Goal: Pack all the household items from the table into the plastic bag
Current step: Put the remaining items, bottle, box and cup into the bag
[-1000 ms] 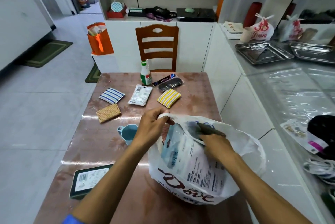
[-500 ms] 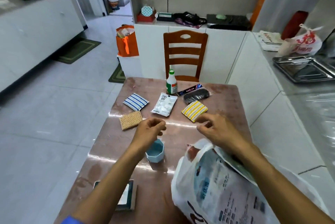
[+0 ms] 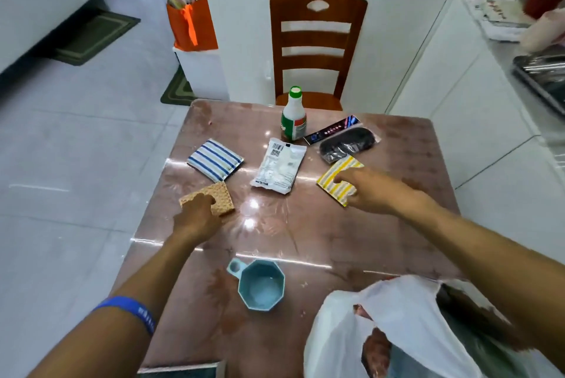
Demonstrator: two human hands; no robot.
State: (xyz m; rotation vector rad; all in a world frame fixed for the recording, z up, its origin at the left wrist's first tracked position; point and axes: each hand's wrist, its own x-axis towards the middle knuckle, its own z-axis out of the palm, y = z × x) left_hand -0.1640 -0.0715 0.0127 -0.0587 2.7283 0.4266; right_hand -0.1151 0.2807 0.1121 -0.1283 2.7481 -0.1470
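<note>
Left hand (image 3: 198,218) grasping tan sponge (image 3: 211,201) at centre left; right hand (image 3: 370,191) pinching yellow sponge (image 3: 339,182) at centre right. Bag (image 3: 397,331) slumped lower right, unheld: mouth likely to collapse. Cup (image 3: 261,284) in return path, easily knocked.

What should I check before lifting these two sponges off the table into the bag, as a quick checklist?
1. Left hand on the tan sponge: ok, fingers on it; full grip cannot tell.
2. Right hand on the yellow striped sponge: ok, fingers curl over it.
3. Plastic bag mouth open: cannot tell, it has slumped.
4. Blue cup on the left hand's path: not ok.
5. Bottle upright, clear of hands: ok.
</note>
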